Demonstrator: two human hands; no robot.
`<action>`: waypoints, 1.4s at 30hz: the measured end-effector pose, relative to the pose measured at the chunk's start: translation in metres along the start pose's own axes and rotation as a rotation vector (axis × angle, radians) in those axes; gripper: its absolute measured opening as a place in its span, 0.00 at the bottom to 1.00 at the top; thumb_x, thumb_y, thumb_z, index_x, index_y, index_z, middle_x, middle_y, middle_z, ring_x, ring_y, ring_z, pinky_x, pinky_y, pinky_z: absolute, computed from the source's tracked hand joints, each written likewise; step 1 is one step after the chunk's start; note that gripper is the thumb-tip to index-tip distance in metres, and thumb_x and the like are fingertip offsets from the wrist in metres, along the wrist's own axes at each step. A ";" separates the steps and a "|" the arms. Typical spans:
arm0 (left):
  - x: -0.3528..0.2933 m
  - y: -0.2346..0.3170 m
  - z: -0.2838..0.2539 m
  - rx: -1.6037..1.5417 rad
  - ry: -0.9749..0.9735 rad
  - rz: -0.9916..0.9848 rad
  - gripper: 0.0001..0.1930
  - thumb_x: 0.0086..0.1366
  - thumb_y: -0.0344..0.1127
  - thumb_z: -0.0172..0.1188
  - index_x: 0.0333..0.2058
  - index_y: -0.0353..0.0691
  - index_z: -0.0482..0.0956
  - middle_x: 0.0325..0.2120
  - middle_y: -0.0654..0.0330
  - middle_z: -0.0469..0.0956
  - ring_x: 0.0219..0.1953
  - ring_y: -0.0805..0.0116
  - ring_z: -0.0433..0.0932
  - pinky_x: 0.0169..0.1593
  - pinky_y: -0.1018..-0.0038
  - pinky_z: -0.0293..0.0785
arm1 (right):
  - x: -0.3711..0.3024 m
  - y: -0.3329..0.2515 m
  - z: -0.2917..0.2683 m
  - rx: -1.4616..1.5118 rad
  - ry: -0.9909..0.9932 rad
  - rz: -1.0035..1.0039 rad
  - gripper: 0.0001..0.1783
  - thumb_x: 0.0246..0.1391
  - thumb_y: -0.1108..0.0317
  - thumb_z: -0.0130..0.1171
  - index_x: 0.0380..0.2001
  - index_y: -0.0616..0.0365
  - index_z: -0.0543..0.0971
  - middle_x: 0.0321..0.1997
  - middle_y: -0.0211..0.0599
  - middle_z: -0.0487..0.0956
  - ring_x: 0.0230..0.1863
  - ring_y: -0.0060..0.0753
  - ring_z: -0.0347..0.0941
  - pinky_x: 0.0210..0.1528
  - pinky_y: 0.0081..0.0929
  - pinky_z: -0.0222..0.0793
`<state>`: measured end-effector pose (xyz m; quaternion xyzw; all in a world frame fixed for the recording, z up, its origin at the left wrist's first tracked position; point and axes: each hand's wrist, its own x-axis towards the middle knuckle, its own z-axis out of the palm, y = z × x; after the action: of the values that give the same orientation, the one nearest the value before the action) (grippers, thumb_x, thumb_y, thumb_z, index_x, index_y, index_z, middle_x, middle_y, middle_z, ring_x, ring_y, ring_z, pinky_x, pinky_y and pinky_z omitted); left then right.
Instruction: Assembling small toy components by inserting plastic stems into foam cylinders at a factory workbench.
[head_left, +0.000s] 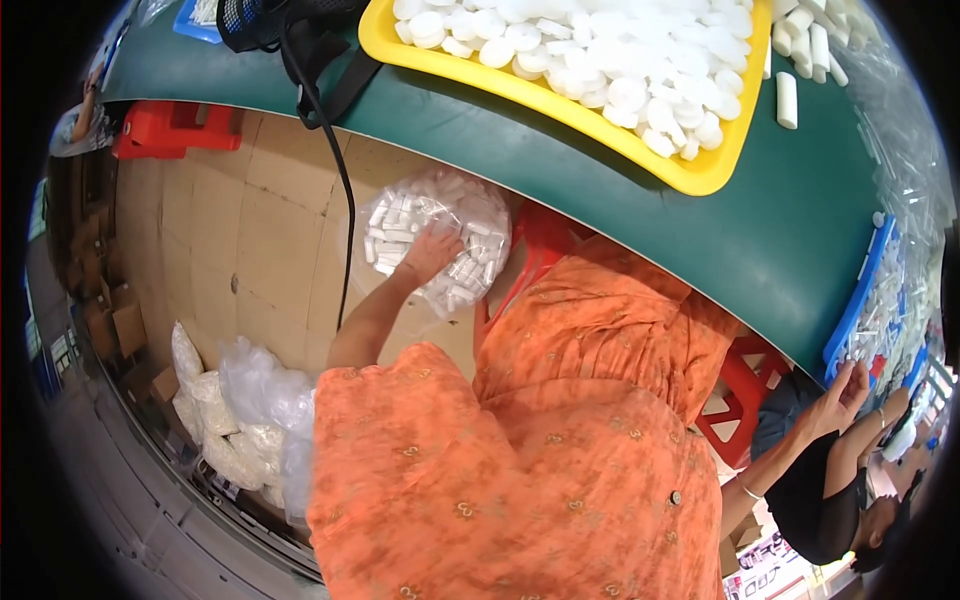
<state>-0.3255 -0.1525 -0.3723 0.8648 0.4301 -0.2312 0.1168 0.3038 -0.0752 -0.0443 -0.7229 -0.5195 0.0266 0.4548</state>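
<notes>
Left hand (432, 250) reaching down below the bench (760, 230) edge, grip spread flat against a clear bag of white tubes (440, 235) beside the red stool (545, 250), seemingly steadying it for a grab. Right hand out of view, grip impossible to tell. Yellow tray of white caps (700, 172) parked near the bench edge, within easy reach

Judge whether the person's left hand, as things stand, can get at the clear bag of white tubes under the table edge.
Probably yes: the left hand already lies on the clear bag of white tubes, fingers spread across it, and nothing stands between them. Whether it truly grips cannot be told.
</notes>
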 end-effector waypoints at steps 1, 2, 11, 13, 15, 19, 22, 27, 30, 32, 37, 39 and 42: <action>-0.010 -0.007 -0.002 -0.003 -0.001 -0.006 0.17 0.65 0.38 0.47 0.52 0.47 0.72 0.61 0.62 0.64 0.66 0.68 0.58 0.69 0.48 0.44 | 0.003 0.000 0.001 -0.045 -0.013 -0.004 0.12 0.60 0.71 0.59 0.45 0.65 0.77 0.42 0.33 0.78 0.43 0.22 0.73 0.47 0.19 0.68; -0.019 -0.013 -0.001 0.035 0.012 0.040 0.15 0.65 0.38 0.48 0.49 0.47 0.74 0.59 0.63 0.66 0.65 0.67 0.58 0.69 0.47 0.45 | 0.005 -0.002 0.004 -0.090 -0.028 -0.011 0.13 0.61 0.71 0.59 0.47 0.65 0.77 0.44 0.35 0.79 0.45 0.24 0.74 0.50 0.21 0.68; -0.077 -0.033 0.006 -0.037 0.097 -0.131 0.17 0.64 0.37 0.49 0.51 0.48 0.75 0.61 0.57 0.65 0.68 0.62 0.55 0.70 0.46 0.42 | -0.059 -0.147 0.086 0.073 -0.486 -0.498 0.08 0.53 0.83 0.55 0.36 0.66 0.79 0.38 0.40 0.80 0.39 0.31 0.74 0.45 0.26 0.69; -0.073 -0.031 0.007 -0.067 0.103 -0.161 0.18 0.63 0.35 0.49 0.53 0.50 0.73 0.62 0.57 0.63 0.69 0.62 0.53 0.70 0.46 0.40 | -0.082 -0.206 0.144 0.011 -1.024 -0.748 0.10 0.45 0.81 0.58 0.34 0.60 0.79 0.34 0.35 0.80 0.33 0.33 0.74 0.39 0.30 0.67; -0.072 -0.025 -0.001 -0.111 0.116 -0.189 0.21 0.62 0.33 0.50 0.55 0.51 0.71 0.63 0.56 0.62 0.70 0.61 0.52 0.70 0.46 0.38 | -0.101 -0.241 0.181 0.040 -1.032 -0.988 0.13 0.43 0.79 0.58 0.36 0.57 0.79 0.35 0.32 0.80 0.32 0.34 0.74 0.37 0.32 0.67; -0.081 -0.010 0.006 -0.086 0.103 -0.259 0.25 0.61 0.31 0.51 0.58 0.52 0.69 0.66 0.55 0.57 0.71 0.61 0.47 0.70 0.46 0.38 | -0.160 -0.271 0.235 0.389 -1.461 -1.135 0.18 0.41 0.77 0.57 0.40 0.64 0.77 0.49 0.44 0.77 0.35 0.36 0.77 0.36 0.32 0.72; -0.086 -0.006 0.001 -0.166 0.170 -0.331 0.26 0.60 0.30 0.52 0.59 0.51 0.68 0.66 0.54 0.56 0.72 0.61 0.47 0.70 0.47 0.37 | -0.233 -0.221 0.295 0.240 -1.622 -1.284 0.20 0.48 0.75 0.56 0.47 0.65 0.74 0.60 0.43 0.71 0.38 0.39 0.79 0.31 0.29 0.75; -0.067 0.022 -0.013 -0.220 0.251 -0.390 0.27 0.58 0.29 0.53 0.58 0.45 0.68 0.66 0.52 0.56 0.71 0.59 0.49 0.69 0.48 0.41 | -0.287 -0.171 0.365 -0.494 -1.322 -1.644 0.32 0.51 0.70 0.54 0.62 0.59 0.66 0.68 0.44 0.64 0.38 0.32 0.81 0.24 0.33 0.75; -0.062 0.049 -0.004 -0.448 0.225 -0.410 0.24 0.58 0.30 0.55 0.56 0.43 0.69 0.60 0.52 0.65 0.61 0.57 0.64 0.60 0.60 0.61 | -0.268 -0.141 0.397 -0.223 -1.312 -1.420 0.37 0.49 0.75 0.54 0.64 0.65 0.58 0.64 0.54 0.66 0.35 0.38 0.81 0.29 0.35 0.77; -0.052 0.067 0.004 -0.577 0.186 -0.437 0.22 0.58 0.31 0.57 0.53 0.42 0.70 0.58 0.52 0.67 0.59 0.55 0.67 0.56 0.62 0.66 | -0.259 -0.127 0.404 0.061 -1.266 -1.369 0.38 0.48 0.77 0.55 0.64 0.67 0.58 0.61 0.55 0.68 0.35 0.41 0.81 0.31 0.35 0.77; -0.026 0.115 0.021 -1.053 0.274 -1.223 0.15 0.57 0.35 0.62 0.41 0.36 0.72 0.32 0.43 0.79 0.35 0.42 0.79 0.37 0.53 0.73 | -0.239 -0.205 0.359 -0.492 -1.716 -1.216 0.35 0.47 0.78 0.54 0.62 0.61 0.63 0.53 0.52 0.74 0.52 0.42 0.75 0.46 0.33 0.75; -0.028 0.130 0.028 -1.075 0.441 -1.178 0.11 0.59 0.34 0.60 0.39 0.38 0.74 0.26 0.45 0.79 0.30 0.40 0.79 0.34 0.49 0.72 | -0.239 -0.198 0.353 -0.406 -1.737 -1.157 0.35 0.47 0.78 0.54 0.62 0.58 0.64 0.51 0.52 0.74 0.49 0.43 0.76 0.47 0.33 0.74; -0.032 0.144 -0.008 -1.249 0.336 -0.999 0.08 0.59 0.33 0.58 0.37 0.42 0.77 0.28 0.47 0.79 0.32 0.43 0.79 0.36 0.53 0.73 | -0.223 -0.161 0.353 -0.218 -1.728 -1.004 0.35 0.49 0.76 0.54 0.63 0.53 0.65 0.48 0.51 0.75 0.44 0.47 0.78 0.45 0.37 0.75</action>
<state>-0.2248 -0.2580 -0.3485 0.3699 0.8261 0.1589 0.3944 -0.0964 -0.0183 -0.2372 -0.1907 -0.9157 0.2993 -0.1884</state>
